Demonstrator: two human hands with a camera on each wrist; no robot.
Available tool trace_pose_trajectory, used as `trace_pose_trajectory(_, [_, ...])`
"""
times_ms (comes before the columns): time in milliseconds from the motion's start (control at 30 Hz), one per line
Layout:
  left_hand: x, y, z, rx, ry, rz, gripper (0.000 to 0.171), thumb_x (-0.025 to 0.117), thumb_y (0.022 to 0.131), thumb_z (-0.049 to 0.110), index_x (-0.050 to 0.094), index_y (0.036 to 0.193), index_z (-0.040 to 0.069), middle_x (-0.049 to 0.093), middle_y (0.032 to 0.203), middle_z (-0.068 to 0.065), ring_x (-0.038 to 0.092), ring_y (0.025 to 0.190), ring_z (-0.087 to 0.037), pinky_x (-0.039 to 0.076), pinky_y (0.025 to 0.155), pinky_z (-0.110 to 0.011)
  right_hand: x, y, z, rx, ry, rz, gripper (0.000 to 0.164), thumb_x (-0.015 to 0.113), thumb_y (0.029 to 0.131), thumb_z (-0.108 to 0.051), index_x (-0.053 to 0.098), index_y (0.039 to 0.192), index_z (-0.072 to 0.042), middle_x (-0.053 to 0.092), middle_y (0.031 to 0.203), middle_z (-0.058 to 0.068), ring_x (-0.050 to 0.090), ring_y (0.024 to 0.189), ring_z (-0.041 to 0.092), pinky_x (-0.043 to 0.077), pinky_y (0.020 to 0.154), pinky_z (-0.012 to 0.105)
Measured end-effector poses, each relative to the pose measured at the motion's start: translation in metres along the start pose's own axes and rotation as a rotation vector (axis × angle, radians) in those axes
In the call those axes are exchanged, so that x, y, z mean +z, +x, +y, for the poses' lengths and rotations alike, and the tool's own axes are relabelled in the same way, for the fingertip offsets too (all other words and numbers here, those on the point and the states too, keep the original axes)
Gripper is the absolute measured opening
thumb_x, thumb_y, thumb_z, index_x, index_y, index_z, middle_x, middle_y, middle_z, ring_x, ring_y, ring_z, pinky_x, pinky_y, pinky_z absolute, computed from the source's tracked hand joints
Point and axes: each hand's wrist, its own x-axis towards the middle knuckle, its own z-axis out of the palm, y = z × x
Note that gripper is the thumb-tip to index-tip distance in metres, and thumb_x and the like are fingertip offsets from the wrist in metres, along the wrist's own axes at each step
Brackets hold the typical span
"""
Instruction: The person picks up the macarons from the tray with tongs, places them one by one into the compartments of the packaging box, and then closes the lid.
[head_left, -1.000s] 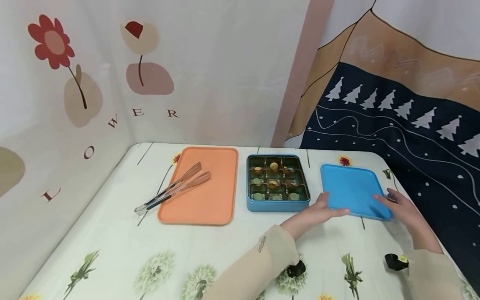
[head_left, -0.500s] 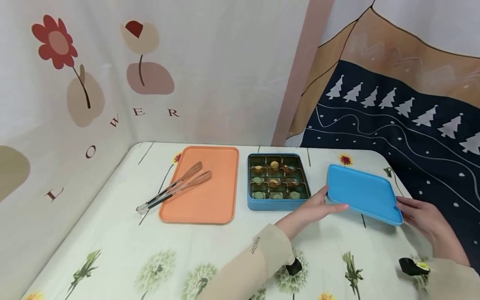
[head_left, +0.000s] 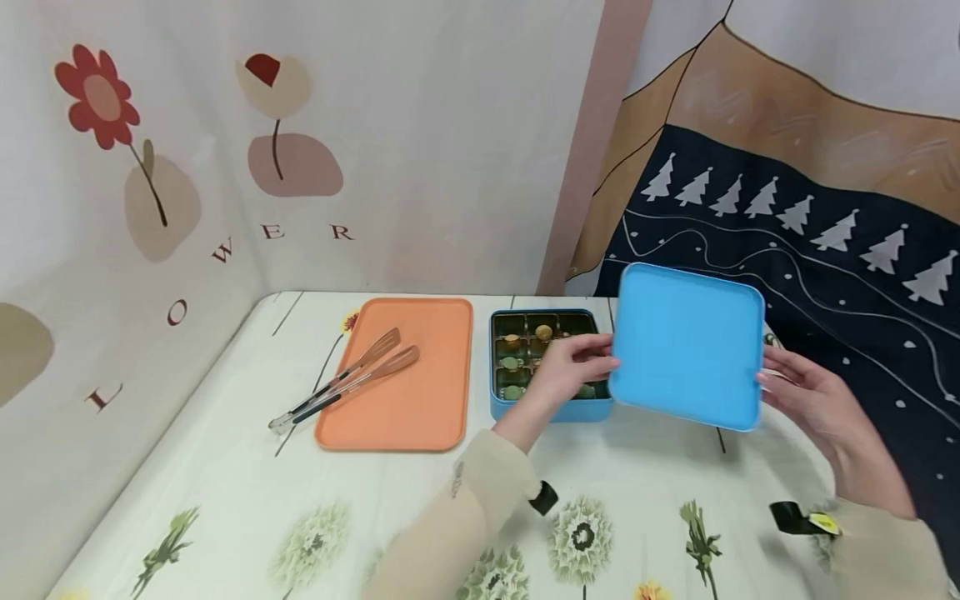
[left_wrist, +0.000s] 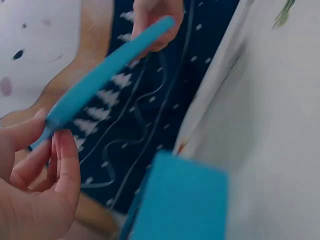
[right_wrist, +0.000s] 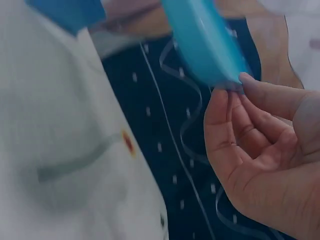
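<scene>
A flat blue lid with rounded corners is held up off the table, tilted so its broad face shows in the head view. My left hand pinches its left edge between thumb and fingers, and my right hand pinches the right edge. Just left of the lid stands a blue tin, partly covered by my left hand. Inside it, a divided insert holds small greenish and gold pieces. From the left wrist view the lid appears nearly edge-on, with the tin below.
An orange tray lies left of the tin. Tongs rest across its left edge, their handle end on the flowered tablecloth. Printed curtains hang behind the table and along its left side.
The lid has come up from the table on the right, tilted more upright and shifted left toward the tin. Both hands now pinch its edges; the left moved up and left.
</scene>
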Motion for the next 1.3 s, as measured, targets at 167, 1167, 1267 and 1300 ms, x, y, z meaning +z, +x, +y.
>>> trace_pose_trajectory(167, [-0.037, -0.012, 0.009, 0.106, 0.136, 0.107, 0.030, 0.073, 0.091, 0.014, 0.073, 0.121, 0.009, 0.073, 0.117, -0.011, 0.071, 0.094, -0.020, 0.059, 0.086, -0.042, 0.044, 0.014, -0.010, -0.111, -0.105, 0.059, 0.024, 0.064, 0.096, -0.002, 0.070, 0.105, -0.023, 0.068, 0.093, -0.013, 0.067, 0.084, -0.001, 0.054, 0.075, 0.011])
trace_pose_trajectory(1167, [-0.117, -0.024, -0.049, 0.073, 0.591, 0.327, 0.038, 0.052, 0.104, 0.010, 0.056, 0.140, 0.003, 0.049, 0.153, -0.010, 0.047, 0.141, -0.029, 0.043, 0.110, -0.042, 0.179, 0.053, 0.032, 0.018, -0.553, 0.028, 0.049, 0.046, 0.107, -0.017, 0.037, 0.151, 0.002, 0.037, 0.157, 0.021, 0.038, 0.145, 0.036, 0.038, 0.113, 0.044])
trace_pose_trajectory(1267, [-0.115, -0.023, -0.050, 0.036, 0.592, 0.280, 0.044, 0.056, 0.103, 0.015, 0.051, 0.145, 0.002, 0.041, 0.158, -0.010, 0.045, 0.142, -0.029, 0.043, 0.109, -0.040, 0.179, 0.054, 0.036, -0.040, -0.642, 0.013, 0.050, 0.047, 0.106, -0.014, 0.036, 0.151, 0.005, 0.037, 0.156, 0.024, 0.037, 0.146, 0.038, 0.036, 0.115, 0.047])
trace_pose_trajectory(1300, [-0.114, -0.023, -0.050, 0.028, 0.590, 0.272, 0.047, 0.057, 0.102, 0.015, 0.049, 0.146, 0.002, 0.039, 0.160, -0.009, 0.045, 0.142, -0.029, 0.044, 0.109, -0.040, 0.179, 0.054, 0.037, -0.057, -0.665, 0.012, 0.050, 0.048, 0.105, -0.013, 0.036, 0.150, 0.005, 0.036, 0.156, 0.025, 0.036, 0.145, 0.039, 0.036, 0.115, 0.048])
